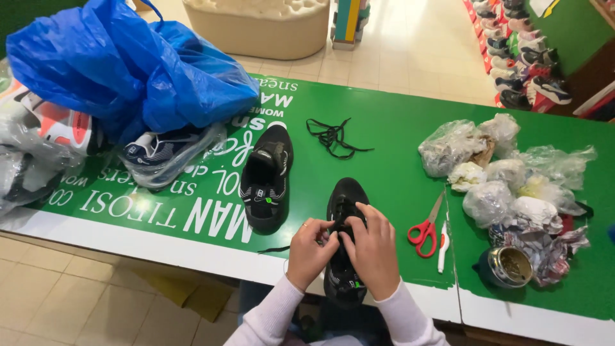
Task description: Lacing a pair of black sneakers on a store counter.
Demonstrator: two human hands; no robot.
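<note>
Setting: shoe shop with a pale tiled floor; a green desk (397,147) with white lettering fills the view, and shelves of shoes (522,54) run along the far right.
Work in hand: both hands sit on the lacing area of a black sneaker (346,198) lying at the near edge of the desk, its toe pointing away.
Left hand (309,251): fingers curled and pinched at the eyelets; a thin black lace end (274,249) trails off to its left.
Right hand (373,247): bent over the tongue, fingertips closed on the lacing; what exactly it pinches is hidden.
Step, as I judge it: lacing this sneaker, partway along.
Next move calls for: fine fingertip work at small eyelets while the shoe is kept steady.
Second sneaker (266,176): just left, unlaced, standing apart.
Loose laces (331,136): black bundle farther back.
Blue plastic bag (128,70): far left, bulging; contents hidden.
Clear bags (160,157): beneath it, each holding a sneaker.
Metal tin (506,266): near right, open; contents unclear.
Wadded wrappers (500,173): clear plastic and paper, piled at right.
Red scissors (426,227): lying closed, right of the hands.
</note>
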